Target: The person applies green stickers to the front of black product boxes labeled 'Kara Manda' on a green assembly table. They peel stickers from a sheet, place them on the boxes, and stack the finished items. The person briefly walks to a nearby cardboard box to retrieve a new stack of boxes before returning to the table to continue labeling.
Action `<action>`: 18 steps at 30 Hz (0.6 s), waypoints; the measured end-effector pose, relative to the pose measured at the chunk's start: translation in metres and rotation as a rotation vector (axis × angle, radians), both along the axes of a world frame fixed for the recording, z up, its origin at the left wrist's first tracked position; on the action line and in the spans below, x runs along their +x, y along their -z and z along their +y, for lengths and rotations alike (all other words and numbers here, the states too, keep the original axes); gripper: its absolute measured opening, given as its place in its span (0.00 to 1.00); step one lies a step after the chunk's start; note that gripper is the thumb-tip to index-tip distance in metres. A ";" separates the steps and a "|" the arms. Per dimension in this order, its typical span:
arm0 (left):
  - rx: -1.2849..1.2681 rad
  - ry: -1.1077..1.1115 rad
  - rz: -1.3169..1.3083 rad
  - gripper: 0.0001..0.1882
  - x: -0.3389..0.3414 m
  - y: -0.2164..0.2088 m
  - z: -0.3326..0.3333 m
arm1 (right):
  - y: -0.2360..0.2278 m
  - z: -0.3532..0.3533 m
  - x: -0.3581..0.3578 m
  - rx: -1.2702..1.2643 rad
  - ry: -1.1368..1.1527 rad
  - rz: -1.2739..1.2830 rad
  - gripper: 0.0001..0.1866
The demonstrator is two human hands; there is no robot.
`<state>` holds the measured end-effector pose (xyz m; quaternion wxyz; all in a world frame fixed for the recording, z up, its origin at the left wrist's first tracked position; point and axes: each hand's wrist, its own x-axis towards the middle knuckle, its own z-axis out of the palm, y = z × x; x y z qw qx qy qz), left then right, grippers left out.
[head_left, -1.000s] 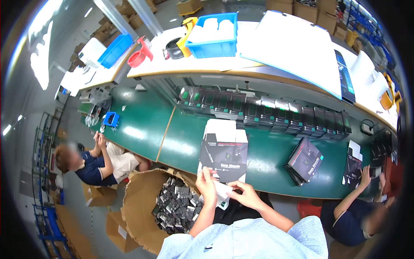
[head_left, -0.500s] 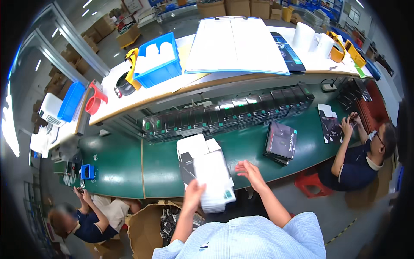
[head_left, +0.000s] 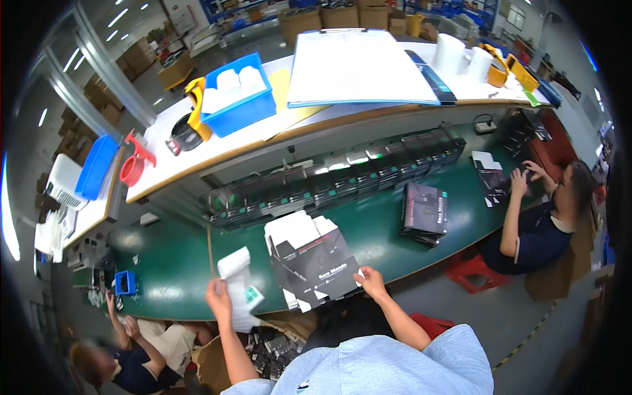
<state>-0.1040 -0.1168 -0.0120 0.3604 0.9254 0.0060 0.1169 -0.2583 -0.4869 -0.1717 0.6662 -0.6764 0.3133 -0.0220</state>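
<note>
My left hand (head_left: 219, 300) grips a bundle of white card blanks (head_left: 238, 280) with a green patch, slightly blurred, at the table's front edge. Between my hands a black printed carton blank (head_left: 309, 266), flat and unfolded, lies over white flaps (head_left: 293, 230) on the green table. The thumb and fingers of my right hand (head_left: 372, 282) pinch this black blank at its right edge. Whether more blanks lie beneath it I cannot tell.
Behind the blanks runs a long row of stacked black boxes (head_left: 329, 181). More black boxes (head_left: 423, 214) stand to the right. An open cardboard carton (head_left: 214, 362) with small dark pieces sits below the table. Co-workers sit at left (head_left: 141, 349) and right (head_left: 543, 230).
My left hand has carried the white bundle leftward and down, uncovering the black blank. My right hand, open and free before, has moved in and taken hold of that blank's right edge.
</note>
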 end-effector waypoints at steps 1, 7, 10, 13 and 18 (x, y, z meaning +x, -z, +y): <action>-0.039 0.005 -0.007 0.09 0.014 0.001 -0.008 | 0.004 -0.007 -0.005 0.122 0.066 -0.004 0.15; -0.273 0.077 0.287 0.14 0.093 0.135 0.023 | -0.028 -0.035 -0.040 0.419 0.140 -0.014 0.12; -0.116 0.058 0.248 0.14 0.104 0.201 0.040 | -0.065 -0.041 -0.053 0.434 0.126 0.002 0.13; 0.017 -0.142 0.109 0.13 0.090 0.214 0.028 | -0.082 -0.040 -0.055 0.530 0.067 -0.078 0.14; -0.449 -0.053 0.089 0.13 0.035 0.100 -0.006 | -0.057 -0.010 -0.040 0.437 -0.031 -0.075 0.17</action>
